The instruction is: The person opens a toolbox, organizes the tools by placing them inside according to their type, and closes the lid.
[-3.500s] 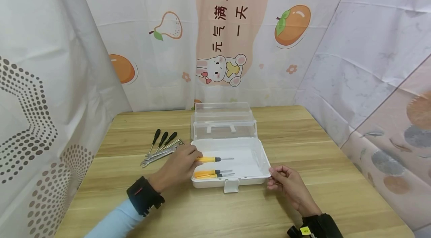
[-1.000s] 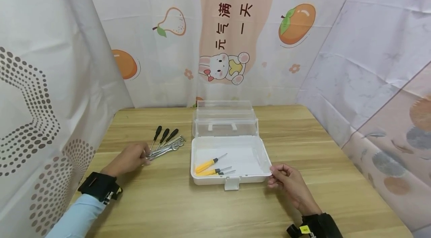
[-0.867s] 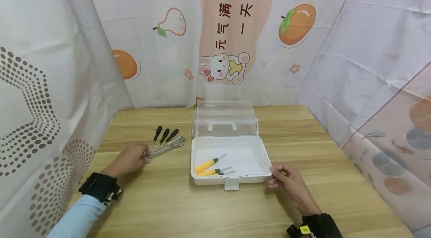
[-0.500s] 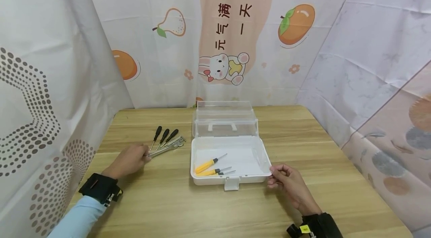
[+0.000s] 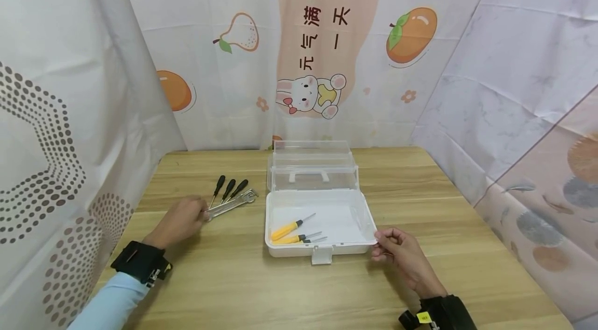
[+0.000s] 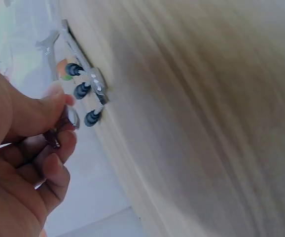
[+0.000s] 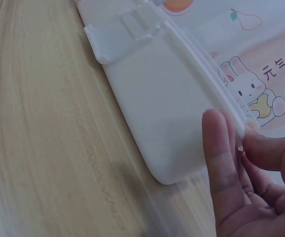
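My left hand (image 5: 179, 223) pinches the near end of a silver wrench (image 6: 48, 52) between thumb and fingers; its open-ended head extends past the fingertips in the left wrist view. Another wrench (image 6: 78, 49) lies on the table just beyond, beside three black-handled screwdrivers (image 5: 229, 189). My right hand (image 5: 404, 257) grips the front right corner of a white toolbox (image 5: 291, 252), thumb on the rim and fingers against the outside wall. Inside the box, at the left front, lie yellow-handled screwdrivers (image 5: 286, 229).
The toolbox's clear lid (image 5: 313, 179) stands raised at its back, and a white latch (image 5: 321, 255) hangs at the front. A wooden table (image 5: 261, 293) carries everything. Printed curtains (image 5: 224, 86) close off the back and sides.
Earlier my left hand held a yellow screwdriver over the box; that screwdriver now lies inside. The left hand has moved left to the wrenches and grips one. My right hand stays at the corner.
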{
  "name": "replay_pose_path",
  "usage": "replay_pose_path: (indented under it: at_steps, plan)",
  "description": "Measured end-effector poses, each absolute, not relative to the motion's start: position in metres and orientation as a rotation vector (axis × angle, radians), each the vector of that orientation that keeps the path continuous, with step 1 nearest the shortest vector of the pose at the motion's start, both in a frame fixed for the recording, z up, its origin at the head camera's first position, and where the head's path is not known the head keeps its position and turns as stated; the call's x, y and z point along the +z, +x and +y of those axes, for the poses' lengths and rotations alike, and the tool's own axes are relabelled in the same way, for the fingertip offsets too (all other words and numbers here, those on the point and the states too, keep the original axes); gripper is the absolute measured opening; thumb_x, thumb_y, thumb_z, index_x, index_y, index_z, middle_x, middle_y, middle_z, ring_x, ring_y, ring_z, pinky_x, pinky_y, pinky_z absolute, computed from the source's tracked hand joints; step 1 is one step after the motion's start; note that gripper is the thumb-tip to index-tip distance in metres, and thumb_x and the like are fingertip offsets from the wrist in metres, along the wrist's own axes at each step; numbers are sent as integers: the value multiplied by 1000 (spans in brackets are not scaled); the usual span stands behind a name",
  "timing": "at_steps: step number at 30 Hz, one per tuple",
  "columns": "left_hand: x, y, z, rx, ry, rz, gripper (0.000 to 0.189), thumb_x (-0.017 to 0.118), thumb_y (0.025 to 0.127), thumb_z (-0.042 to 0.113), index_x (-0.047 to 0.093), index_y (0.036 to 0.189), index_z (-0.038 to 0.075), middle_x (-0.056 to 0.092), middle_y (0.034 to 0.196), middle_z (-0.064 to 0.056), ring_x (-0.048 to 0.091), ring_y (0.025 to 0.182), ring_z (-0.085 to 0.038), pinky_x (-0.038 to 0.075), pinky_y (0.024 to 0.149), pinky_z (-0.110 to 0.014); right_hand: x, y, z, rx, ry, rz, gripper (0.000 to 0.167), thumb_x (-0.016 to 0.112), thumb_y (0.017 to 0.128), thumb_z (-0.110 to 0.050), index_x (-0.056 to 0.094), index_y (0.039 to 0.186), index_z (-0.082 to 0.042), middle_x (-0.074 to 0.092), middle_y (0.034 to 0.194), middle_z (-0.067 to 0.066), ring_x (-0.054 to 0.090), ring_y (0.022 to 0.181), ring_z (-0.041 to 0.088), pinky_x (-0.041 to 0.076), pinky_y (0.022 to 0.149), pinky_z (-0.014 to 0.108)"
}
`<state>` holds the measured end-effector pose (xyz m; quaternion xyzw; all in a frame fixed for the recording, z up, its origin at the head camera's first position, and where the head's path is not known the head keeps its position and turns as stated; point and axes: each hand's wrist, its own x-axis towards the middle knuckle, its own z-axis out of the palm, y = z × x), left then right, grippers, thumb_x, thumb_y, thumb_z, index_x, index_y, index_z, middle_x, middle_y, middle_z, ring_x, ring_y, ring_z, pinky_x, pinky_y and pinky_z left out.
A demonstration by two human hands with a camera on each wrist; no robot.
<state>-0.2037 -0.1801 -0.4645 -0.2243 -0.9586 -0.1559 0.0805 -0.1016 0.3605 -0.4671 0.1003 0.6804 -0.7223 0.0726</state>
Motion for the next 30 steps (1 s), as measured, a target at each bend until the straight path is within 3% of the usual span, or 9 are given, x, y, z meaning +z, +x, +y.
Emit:
replay_pose_path:
  at_steps: [4,11,30]
  plan:
    - [-461,-200,-177,-519,-629,-2805,11,78,83,-3,71,82,5,56,77,1,53,70,-15,50,64,-35,-466,-101,360,-2174,303,2032,17,65,102,-10,59,108,6,70,87,11,70,72,16,61,70,33]
    - [-458,-197,-172,-493,-582,-2724,6,77,86,-1,72,86,1,55,78,-1,51,70,-17,47,63,-36,-465,-101,359,-2164,320,2041,15,64,102,-10,59,107,4,69,86,10,70,72,17,61,71,34]
    - [-459,-193,-170,-449,-584,-2630,9,79,86,0,71,90,-2,56,79,-4,49,69,-18,43,60,-34,-465,-101,358,-2173,320,2038,18,64,102,-9,58,109,7,69,86,11,70,72,17,61,71,33]
